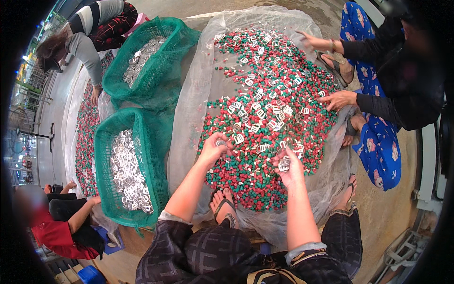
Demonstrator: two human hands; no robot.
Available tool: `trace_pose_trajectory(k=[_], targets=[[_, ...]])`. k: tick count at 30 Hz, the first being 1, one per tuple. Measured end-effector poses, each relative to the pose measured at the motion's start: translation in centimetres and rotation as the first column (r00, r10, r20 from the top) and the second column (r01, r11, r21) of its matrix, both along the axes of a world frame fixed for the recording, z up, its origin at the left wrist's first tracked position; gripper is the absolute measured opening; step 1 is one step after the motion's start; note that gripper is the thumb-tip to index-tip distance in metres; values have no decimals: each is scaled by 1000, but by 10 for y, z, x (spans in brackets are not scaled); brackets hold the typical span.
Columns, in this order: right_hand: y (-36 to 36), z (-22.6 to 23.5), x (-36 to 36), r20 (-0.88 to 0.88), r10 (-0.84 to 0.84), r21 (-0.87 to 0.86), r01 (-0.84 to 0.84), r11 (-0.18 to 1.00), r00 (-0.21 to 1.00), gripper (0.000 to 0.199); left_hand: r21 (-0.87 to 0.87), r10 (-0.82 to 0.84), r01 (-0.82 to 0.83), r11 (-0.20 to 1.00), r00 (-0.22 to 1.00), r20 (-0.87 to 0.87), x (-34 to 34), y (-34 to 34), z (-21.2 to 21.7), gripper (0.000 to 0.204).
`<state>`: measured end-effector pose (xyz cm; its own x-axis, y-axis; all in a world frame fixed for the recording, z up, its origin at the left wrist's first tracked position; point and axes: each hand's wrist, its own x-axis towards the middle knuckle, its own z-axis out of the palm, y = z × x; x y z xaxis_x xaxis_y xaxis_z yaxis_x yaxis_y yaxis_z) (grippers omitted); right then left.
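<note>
Head view: left hand [213,147] down on heap of red and green plastic pellets [265,142], fingers pinched narrow on small silver metal buckle [221,142]. Right hand [289,166] fingers curled, holding bunch of same silver buckles [284,164] above heap. Heap spread on clear plastic sheet [189,109]. Green mesh basket [101,156] of buckles at left. Another person's hand [338,100] at heap's far right edge.

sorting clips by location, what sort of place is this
Probably a small workshop floor for hand-sorting: a heap of red and green pellets mixed with metal buckles, green mesh baskets, people squatting on concrete.
</note>
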<state>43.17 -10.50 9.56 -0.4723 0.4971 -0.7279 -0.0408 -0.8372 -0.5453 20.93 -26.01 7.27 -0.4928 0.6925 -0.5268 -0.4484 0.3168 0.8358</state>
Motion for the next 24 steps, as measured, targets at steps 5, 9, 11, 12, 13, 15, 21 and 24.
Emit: trace_pose_trajectory(k=[5, 9, 11, 12, 13, 15, 21, 24], targets=[[5, -5, 7, 9, -70, -42, 71, 997, 997, 29, -204, -271, 182, 962, 727, -631, 4, 28, -44, 17], [5, -8, 7, -5, -70, -52, 70, 996, 998, 25, -503, -520, 166, 848, 440, -732, 13, 41, -59, 27], [5, -11, 9, 4, -79, -45, 79, 996, 997, 24, -613, -632, 172, 771, 325, -704, 21, 42, -47, 33], [4, -16, 7, -11, -73, -50, 72, 996, 997, 23, -584, -610, 185, 791, 319, -725, 17, 36, -54, 32], [3, -17, 8, -34, -60, -54, 58, 997, 998, 23, -547, -585, 209, 811, 313, -748, 14, 33, -53, 31], [4, -18, 7, -80, -38, -64, 33, 997, 996, 22, -503, -509, 117, 856, 354, -785, 9, 27, -49, 30], [7, 1, 5, -30, -120, -117, 116, 986, 992, 33, -284, -106, 28, 958, 959, -263, -32, 6, -9, 25], [12, 5, 11, -25, -153, -119, 149, 982, 988, 33, -130, 69, -61, 990, 996, 63, -80, -8, 7, 16]])
